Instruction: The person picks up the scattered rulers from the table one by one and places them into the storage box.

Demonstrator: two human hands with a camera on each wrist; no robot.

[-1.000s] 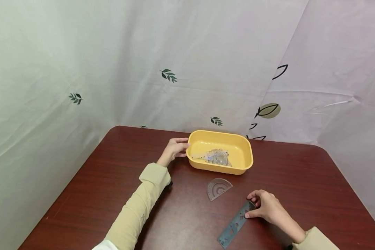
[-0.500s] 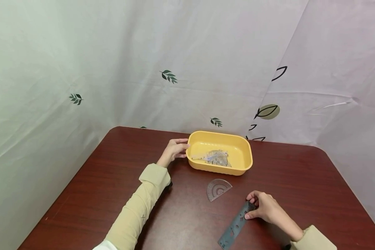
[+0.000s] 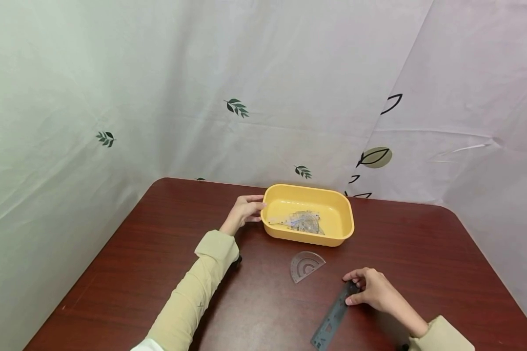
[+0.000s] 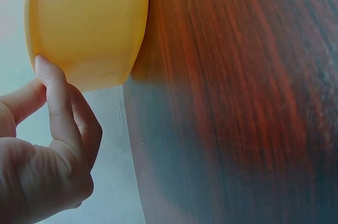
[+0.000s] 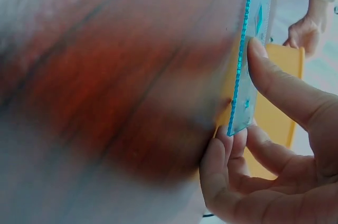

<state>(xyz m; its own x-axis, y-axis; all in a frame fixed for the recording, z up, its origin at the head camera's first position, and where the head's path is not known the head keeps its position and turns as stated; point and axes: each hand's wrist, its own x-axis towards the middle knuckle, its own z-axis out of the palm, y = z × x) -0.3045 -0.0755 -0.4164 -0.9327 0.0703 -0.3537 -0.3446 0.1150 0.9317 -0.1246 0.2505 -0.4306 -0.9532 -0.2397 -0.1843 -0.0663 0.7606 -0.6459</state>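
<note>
My left hand (image 3: 244, 211) grips the left end of a yellow plastic basin (image 3: 347, 222), with a finger against its rim. In the left wrist view, the curled fingers (image 4: 63, 113) meet the edge of the basin (image 4: 90, 28). Inside the basin lie clear plastic pieces (image 3: 306, 222), too jumbled to tell apart. My right hand (image 3: 375, 290) pinches the upper end of a translucent bluish stencil ruler (image 3: 331, 321) between thumb and fingers. The right wrist view shows the ruler (image 5: 245, 86) tilted, its wavy edge facing the table. A clear protractor (image 3: 306, 266) lies between the basin and the ruler.
The dark reddish-brown table (image 3: 167, 234) has rounded far corners. Behind it hangs a pale curtain (image 3: 193, 73) printed with leaves, close to the basin's far side.
The ruler has tilted in my right hand and looks narrower and darker, its lower end shifted slightly right. My left hand and the basin stay in place.
</note>
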